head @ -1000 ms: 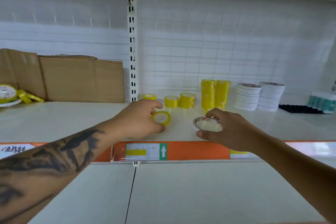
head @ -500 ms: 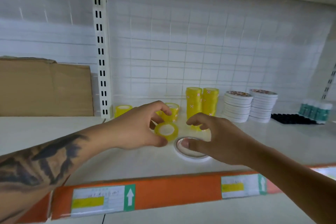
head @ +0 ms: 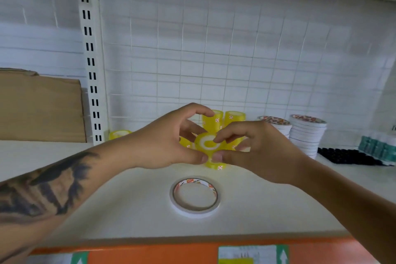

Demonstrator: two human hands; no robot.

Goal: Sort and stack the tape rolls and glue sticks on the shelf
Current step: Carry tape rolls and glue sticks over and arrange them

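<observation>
A small yellow tape roll (head: pixel 207 143) is held on edge above the shelf between both hands. My left hand (head: pixel 169 143) pinches its left side, and my right hand (head: pixel 255 150) pinches its right side with thumb and forefinger. Behind them stand two tall stacks of yellow rolls (head: pixel 225 120), partly hidden by my fingers. A thin white tape roll (head: pixel 195 196) lies flat on the white shelf (head: pixel 128 199) in front of my hands. Two stacks of white rolls (head: pixel 306 133) stand at the right. Teal-capped glue sticks (head: pixel 377 149) stand at the far right.
A single yellow roll (head: pixel 119 134) sits by the slotted upright post (head: pixel 91 60). A cardboard box (head: pixel 40 107) stands at the back left. A black tray (head: pixel 347 156) lies beside the glue sticks. The shelf's orange front strip (head: pixel 150 253) carries price labels.
My right hand has left the white roll on the shelf and joined my left hand on the yellow roll, which has been lifted. The camera has moved closer and to the right.
</observation>
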